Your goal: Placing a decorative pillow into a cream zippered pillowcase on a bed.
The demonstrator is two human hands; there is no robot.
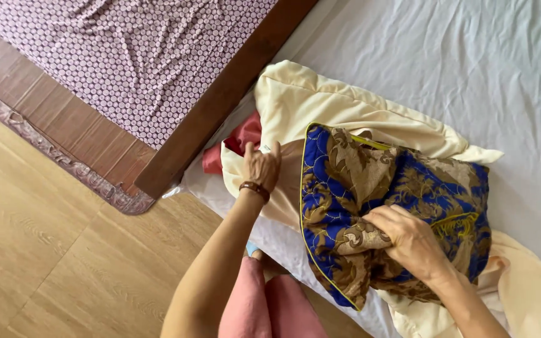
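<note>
On the white-sheeted bed (471, 69) we see a cream quilted duvet (320, 100). Our right hand (408, 238) clutches its blue-and-brown patterned fabric cover (358, 188); our left hand (261, 166) pinches the duvet's corner.

Soft, even daylight fills my view, brightest on the white sheet (471, 69) toward one o'clock. Shadows stay faint, only a thin one under my left forearm at seven o'clock. No glare; everything looks sharp, with mild edge stretching.
</note>
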